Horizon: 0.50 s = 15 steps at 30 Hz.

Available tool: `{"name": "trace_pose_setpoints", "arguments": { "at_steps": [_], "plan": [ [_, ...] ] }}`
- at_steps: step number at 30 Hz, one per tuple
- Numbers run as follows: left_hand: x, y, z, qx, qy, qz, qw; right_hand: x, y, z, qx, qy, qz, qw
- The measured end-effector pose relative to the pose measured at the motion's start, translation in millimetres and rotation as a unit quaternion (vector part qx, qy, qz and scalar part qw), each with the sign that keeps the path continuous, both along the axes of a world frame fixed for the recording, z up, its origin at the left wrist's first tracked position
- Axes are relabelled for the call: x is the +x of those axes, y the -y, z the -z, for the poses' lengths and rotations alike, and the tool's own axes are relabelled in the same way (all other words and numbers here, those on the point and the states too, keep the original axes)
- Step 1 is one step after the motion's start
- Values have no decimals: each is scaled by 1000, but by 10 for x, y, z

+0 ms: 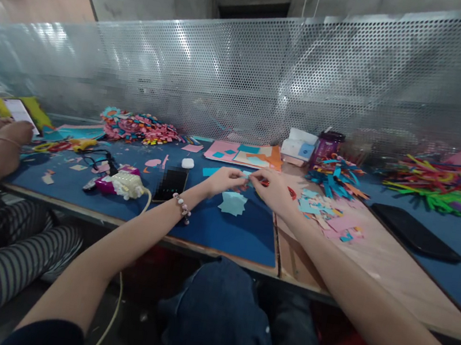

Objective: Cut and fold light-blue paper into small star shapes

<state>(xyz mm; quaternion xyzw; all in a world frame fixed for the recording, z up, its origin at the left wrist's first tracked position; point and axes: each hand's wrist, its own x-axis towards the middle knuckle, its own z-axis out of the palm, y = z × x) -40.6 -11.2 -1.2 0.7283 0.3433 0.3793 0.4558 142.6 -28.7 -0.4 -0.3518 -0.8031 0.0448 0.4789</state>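
Observation:
My left hand (225, 181) and my right hand (271, 187) meet over the blue table mat, fingertips pinched together. Between them shows a small piece of light blue paper (246, 174), partly hidden by the fingers. Just below on the mat lies light blue paper with a jagged, star-like outline (232, 203). Something with red handles, probably scissors (292, 193), is partly covered by my right hand. Behind my hands, sheets of pink, orange and cream paper (274, 159) are stacked, with blue pieces on top.
Paper scraps (325, 208) litter the wooden strip at right, near a dark phone (416, 232). Left of me are another phone (170, 185), a white earbud case (187, 163) and a glue gun (121, 184) with its cord. A perforated metal screen (244, 87) stands behind. At far left a co-worker holds a phone (21, 113).

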Motion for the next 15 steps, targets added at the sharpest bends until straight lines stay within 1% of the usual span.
{"name": "trace_pose_setpoints", "arguments": {
  "at_steps": [5, 10, 15],
  "plan": [
    [-20, 10, -13, 15, -21, -5, 1000, 53, 6, -42, -92, -12, -22, 995],
    [-22, 25, -8, -9, -4, 4, 1000, 100, -31, -55, -101, -6, -34, 994],
    [-8, 38, -20, -26, 5, 2, 1000, 82, -42, -37, -100, -11, -25, 995]
  ]
}}
